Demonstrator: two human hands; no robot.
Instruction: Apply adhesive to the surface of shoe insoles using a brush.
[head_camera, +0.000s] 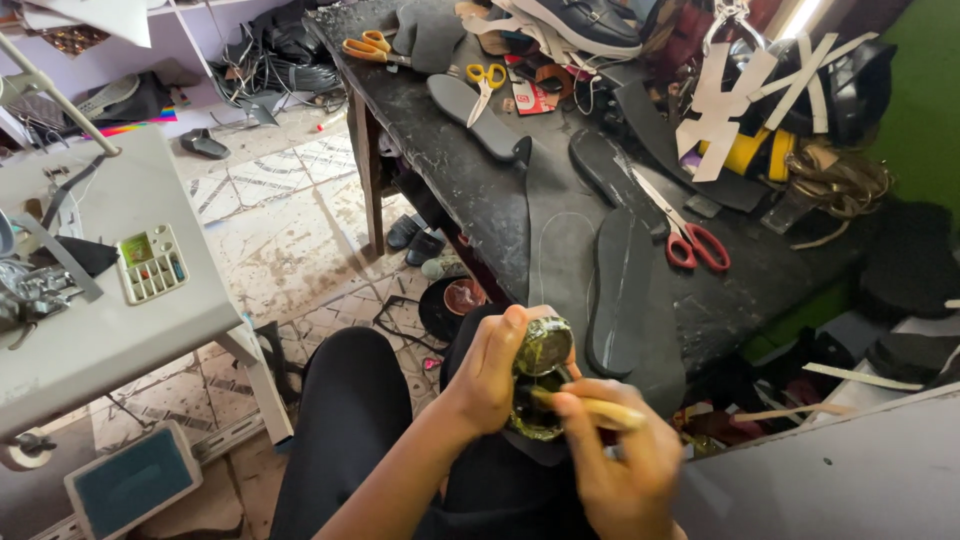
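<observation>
A: Left hand (490, 365) of ours grips a small round tin (540, 385) over our lap, lid flipped up.

B: Yep, and our right hand (625, 460) pinches a wooden stick (590, 408) dipped into it, beside the black sole (618, 290).

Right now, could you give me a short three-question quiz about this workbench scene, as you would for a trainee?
1. True or false: the left hand holds a small round tin over the lap.
2. What does the right hand hold at the tin? A) scissors B) a pale wooden stick C) a hammer
3. What colour are the handles of the scissors lying beside the black shoe sole on the workbench?

Key: 1 true; 2 B; 3 red.
</observation>
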